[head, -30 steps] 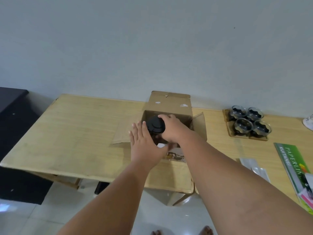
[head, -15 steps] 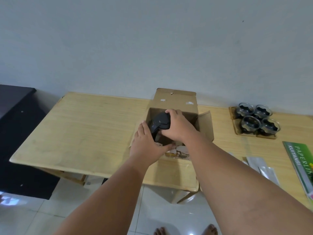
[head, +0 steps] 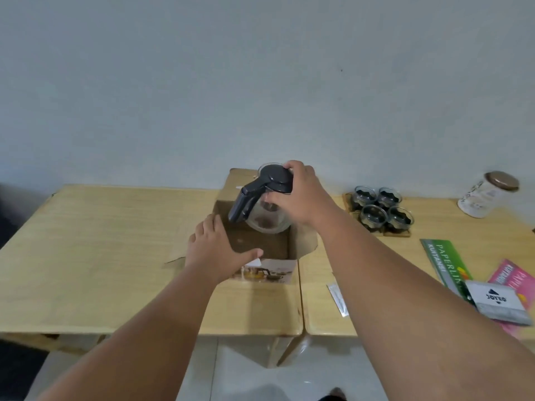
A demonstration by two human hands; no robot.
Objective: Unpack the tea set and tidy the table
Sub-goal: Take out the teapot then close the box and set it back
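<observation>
Wooden table [head: 101, 241]: right hand [head: 298, 195] clasps teapot [head: 267, 206] above box [head: 260, 244]; left hand [head: 215, 250] flat on box edge.

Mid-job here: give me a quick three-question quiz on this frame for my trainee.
1. True or false: the teapot rests on the table.
2. Which hand steadies the box? A) left B) right C) neither
3. How many cups sit on the tray?

Key:
1. False: the right hand holds it above the open box.
2. A: the left hand presses on the box's near edge.
3. Four.
</observation>
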